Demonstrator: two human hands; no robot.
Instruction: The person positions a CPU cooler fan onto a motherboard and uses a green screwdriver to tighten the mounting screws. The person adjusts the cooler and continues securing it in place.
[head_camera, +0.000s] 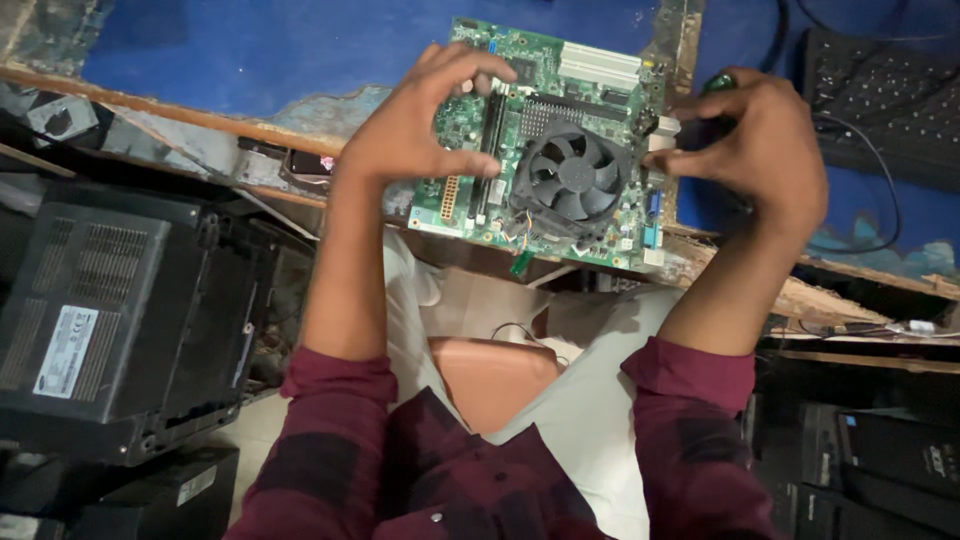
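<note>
A green computer motherboard (560, 90) lies flat on a worn blue worktop (250, 50), with a black round cooling fan (572, 178) mounted near its middle. My left hand (415, 125) grips the board's left side, fingers curled over its top surface beside the memory slots. My right hand (755, 150) is closed around a dark tool with a green end (716, 84) at the board's right edge, near the white connectors. What the tool's tip touches is hidden by my fingers.
A black keyboard (880, 100) with a cable sits at the right back of the worktop. A black computer case (120, 310) lies on the floor at left, more black cases (880, 450) at lower right. The wooden table edge (200, 115) is chipped.
</note>
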